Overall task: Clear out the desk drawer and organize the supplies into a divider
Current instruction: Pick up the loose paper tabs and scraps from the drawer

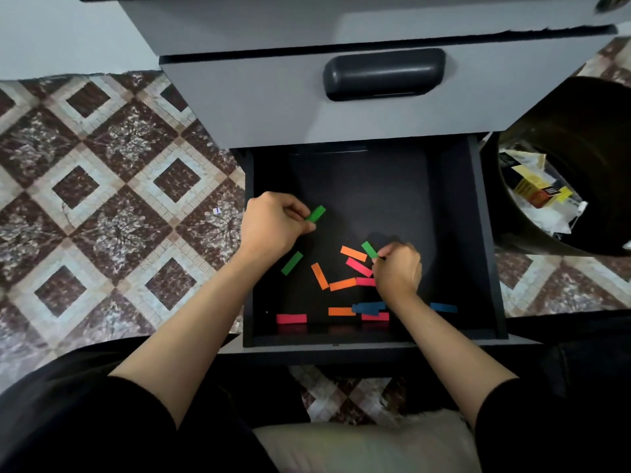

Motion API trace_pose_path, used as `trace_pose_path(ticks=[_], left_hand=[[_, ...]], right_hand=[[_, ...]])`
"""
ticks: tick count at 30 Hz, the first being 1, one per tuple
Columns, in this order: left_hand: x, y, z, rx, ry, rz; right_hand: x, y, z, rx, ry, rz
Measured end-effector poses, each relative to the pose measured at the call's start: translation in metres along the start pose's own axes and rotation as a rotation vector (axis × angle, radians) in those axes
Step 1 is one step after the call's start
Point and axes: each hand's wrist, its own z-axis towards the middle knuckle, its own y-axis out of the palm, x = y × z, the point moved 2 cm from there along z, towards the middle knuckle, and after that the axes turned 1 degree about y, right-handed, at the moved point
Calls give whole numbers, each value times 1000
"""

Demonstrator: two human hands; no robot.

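Picking strips from the open drawer (491, 233), mid-frame.
Loose strips (291, 318) lie by its near wall; the right hand (397, 271) pinches one green strip (369, 249) in its fingers (392, 250), and the left hand (273, 227), higher up, pinches a second green strip (316, 213), perhaps grouping greens first.

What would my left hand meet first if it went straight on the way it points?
Probably nothing close: past the left hand and the green paper strip it pinches, only bare floor of the open black drawer shows, until the drawer's shadowed back edge. Depth is unclear.
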Motion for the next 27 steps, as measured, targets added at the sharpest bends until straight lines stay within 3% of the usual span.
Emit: trace_pose_path(ticks=[9, 11, 14, 16, 19, 27], left_hand=[[-3, -13, 3, -76, -14, -2], [-6, -13, 2, -74, -24, 31], [-6, -19, 3, 6, -56, 96], [-6, -25, 5, 28, -92, 115], [-8, -29, 8, 37, -136, 135], [-15, -27, 8, 41, -171, 178]], right_hand=[[-1, -4, 3, -16, -101, -109], [-6, -6, 3, -34, -215, -81], [-27, 4, -4, -251, -480, -98], [-44, 18, -17, -388, -671, -237], [-65, 38, -29, -452, -853, -420], [-83, 53, -28, -549, -820, -400]])
